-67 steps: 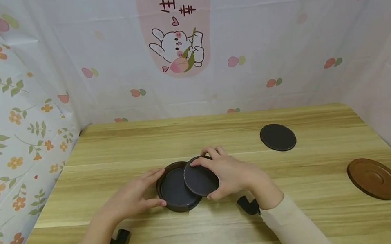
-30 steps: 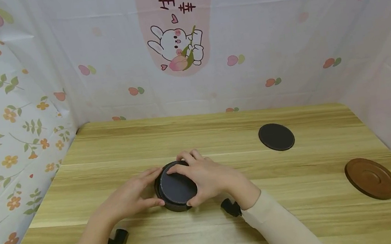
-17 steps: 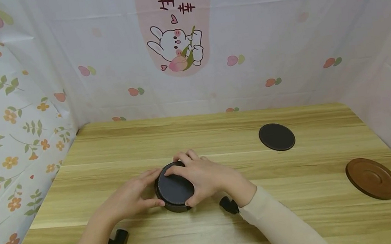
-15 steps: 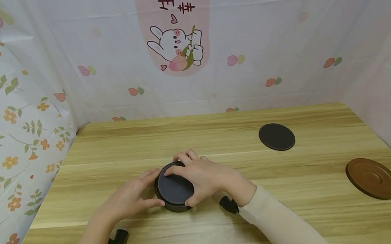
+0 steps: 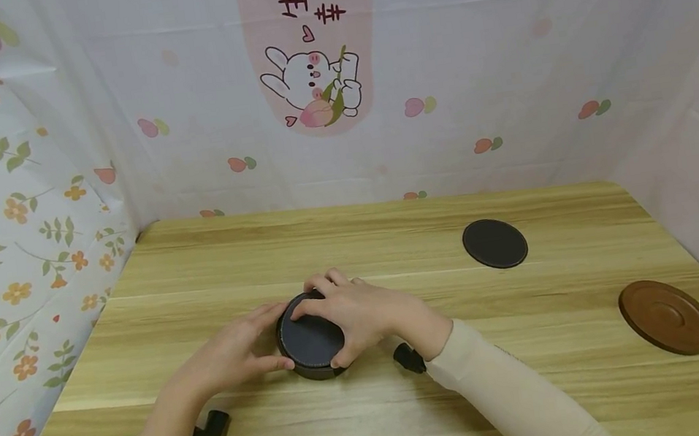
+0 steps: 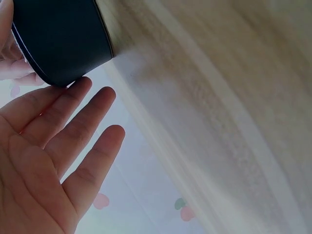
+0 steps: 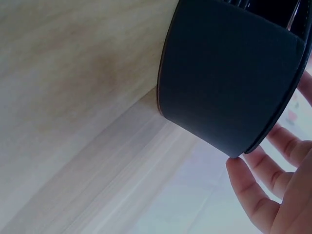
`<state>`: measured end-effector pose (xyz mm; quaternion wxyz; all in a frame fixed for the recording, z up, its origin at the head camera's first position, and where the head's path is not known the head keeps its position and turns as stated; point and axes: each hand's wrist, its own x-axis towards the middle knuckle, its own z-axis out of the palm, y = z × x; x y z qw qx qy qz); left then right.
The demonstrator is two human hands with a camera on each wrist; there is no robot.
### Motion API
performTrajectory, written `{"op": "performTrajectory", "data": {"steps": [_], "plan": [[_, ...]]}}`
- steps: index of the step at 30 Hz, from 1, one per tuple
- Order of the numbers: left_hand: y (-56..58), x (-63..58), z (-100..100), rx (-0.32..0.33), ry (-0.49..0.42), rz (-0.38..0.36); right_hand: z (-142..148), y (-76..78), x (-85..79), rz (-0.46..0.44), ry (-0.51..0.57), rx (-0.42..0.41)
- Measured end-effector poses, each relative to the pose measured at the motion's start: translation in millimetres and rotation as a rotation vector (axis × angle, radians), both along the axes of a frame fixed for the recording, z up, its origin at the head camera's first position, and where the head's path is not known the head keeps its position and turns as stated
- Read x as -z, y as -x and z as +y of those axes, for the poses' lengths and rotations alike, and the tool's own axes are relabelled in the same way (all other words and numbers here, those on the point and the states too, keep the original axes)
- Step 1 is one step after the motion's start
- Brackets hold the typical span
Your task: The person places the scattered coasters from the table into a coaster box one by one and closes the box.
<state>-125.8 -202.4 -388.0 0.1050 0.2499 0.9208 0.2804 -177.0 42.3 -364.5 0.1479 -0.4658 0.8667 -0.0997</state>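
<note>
A round black coaster holder [image 7: 224, 78] stands on the table, with a black coaster [image 5: 314, 337] lying over its top. My left hand [image 5: 231, 357] steadies the holder's left side, thumb at the front and fingertips at the back. In the left wrist view, the fingers of the left hand [image 6: 63, 141] are fairly straight and touch the dark wall. From the right, my right hand [image 5: 362, 316] grips the coaster by its edge, thumb in front, index finger on top. The right wrist view shows fingertips of the right hand [image 7: 273, 180] at the rim. The holder's inside is mostly hidden.
Another black coaster [image 5: 495, 243] lies flat at the back right of the wooden table [image 5: 228, 256]. A brown round disc with a ringed centre [image 5: 667, 316] lies near the right edge. Patterned cloth [image 5: 185, 77] hangs behind and to the left.
The right hand has brought the coaster leftward from the holder's right rim to over its top. Lately it has shifted slightly left, and the coaster sits more squarely. The left hand stays in place.
</note>
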Motion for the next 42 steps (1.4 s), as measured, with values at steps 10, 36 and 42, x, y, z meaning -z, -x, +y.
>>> {"op": "performTrajectory", "data": {"steps": [10, 36, 42], "plan": [[-0.4, 0.8, -2, -0.002, 0.002, -0.003, 0, 0.9, 2.6, -0.029, -0.005, -0.008], [-0.8, -2.9, 2, -0.002, 0.012, -0.013, 15, 4.9, 2.9, 0.032, 0.139, -0.001], [-1.1, -2.6, 2, -0.011, 0.028, -0.019, 23, 7.7, 2.0, 0.068, 0.188, -0.011]]}}
